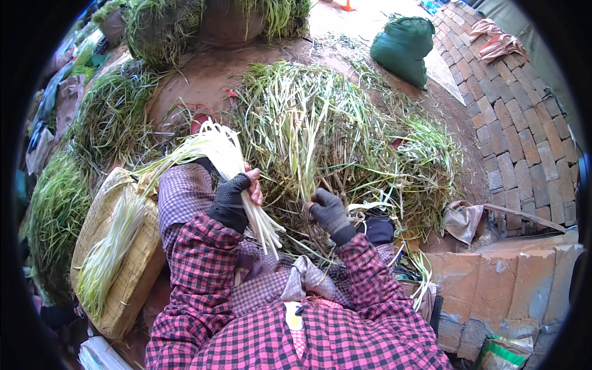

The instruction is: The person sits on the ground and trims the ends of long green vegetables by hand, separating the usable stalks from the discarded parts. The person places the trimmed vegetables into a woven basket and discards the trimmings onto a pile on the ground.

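Note:
My left hand (236,194), in a black glove with bare fingertips, holds a bunch of long pale stalks (226,143), whose thin yellow-green leaves hang to the left over a yellow wrapped block. My right hand (328,212), in a dark grey glove, is closed around a few green stalks (303,157) with brown, ragged lower ends. Both hands are above my lap, apart from each other. Before me lies a large heap of leafy green stalks (356,125), brown and tangled nearer to me. Another bundle of pale stalks (111,249) rests on the yellow wrapped block (143,273) at my left.
More green heaps (111,106) stand to the left and at the top left. A green sack (403,48) is at the upper right, beside a brick-paved strip (518,134). A low brick ledge (499,282) is at my right, with a wooden stick (522,216) behind it.

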The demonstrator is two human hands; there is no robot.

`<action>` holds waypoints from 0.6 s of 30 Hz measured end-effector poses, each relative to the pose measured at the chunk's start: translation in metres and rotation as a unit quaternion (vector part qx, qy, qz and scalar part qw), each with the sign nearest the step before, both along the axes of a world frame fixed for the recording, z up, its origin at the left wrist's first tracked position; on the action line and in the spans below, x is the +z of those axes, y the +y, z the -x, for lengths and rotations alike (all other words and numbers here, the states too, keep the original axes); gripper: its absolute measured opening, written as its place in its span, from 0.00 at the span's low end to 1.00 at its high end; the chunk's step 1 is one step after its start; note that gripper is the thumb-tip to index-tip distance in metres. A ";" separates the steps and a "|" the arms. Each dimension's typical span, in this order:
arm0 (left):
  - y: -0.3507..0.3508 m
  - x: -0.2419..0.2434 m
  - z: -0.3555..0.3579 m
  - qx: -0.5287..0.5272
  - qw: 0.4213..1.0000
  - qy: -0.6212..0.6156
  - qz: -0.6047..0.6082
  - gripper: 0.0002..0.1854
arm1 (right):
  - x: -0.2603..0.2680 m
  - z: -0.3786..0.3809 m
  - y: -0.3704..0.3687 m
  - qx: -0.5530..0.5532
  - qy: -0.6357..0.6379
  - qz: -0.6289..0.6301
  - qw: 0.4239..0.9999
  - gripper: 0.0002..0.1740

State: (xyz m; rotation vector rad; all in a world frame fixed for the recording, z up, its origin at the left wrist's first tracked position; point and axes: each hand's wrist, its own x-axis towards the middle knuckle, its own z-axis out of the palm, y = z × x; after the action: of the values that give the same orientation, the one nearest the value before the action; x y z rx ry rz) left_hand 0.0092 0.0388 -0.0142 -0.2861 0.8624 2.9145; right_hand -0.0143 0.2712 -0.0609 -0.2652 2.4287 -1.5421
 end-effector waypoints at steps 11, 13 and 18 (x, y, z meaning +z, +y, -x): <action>0.018 -0.008 0.002 -0.010 0.974 -0.069 0.216 0.28 | 0.017 -0.040 -0.006 0.109 -0.023 -0.032 0.993 0.07; 0.019 -0.008 0.001 -0.014 0.967 -0.082 0.240 0.27 | 0.024 -0.040 -0.005 0.104 -0.028 -0.021 0.994 0.07; 0.028 -0.010 -0.002 -0.016 0.965 -0.038 0.259 0.21 | 0.036 -0.041 -0.004 0.143 0.001 -0.037 0.989 0.08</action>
State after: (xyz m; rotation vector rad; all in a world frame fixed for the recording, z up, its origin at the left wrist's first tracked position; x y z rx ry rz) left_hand 0.0108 0.0673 -0.0242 -0.4074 1.5869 2.5767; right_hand 0.0266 0.2670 -0.0253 -0.5737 2.3200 -1.3260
